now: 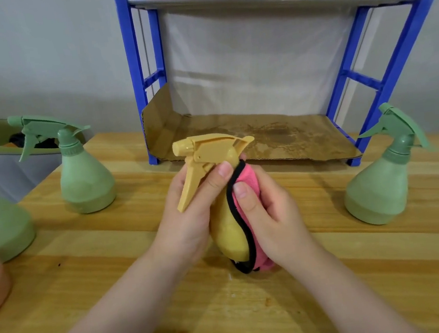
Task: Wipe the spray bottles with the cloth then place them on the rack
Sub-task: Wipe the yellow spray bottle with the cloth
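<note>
Left hand (188,219) fingers curled round yellow spray bottle (227,231), right hand (270,212) fingers pressing pink cloth (245,190) on it, no legible label

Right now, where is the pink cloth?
In the head view, the pink cloth is at the centre of the wooden table, in front of the blue rack. The right hand presses it against the yellow spray bottle.
</note>
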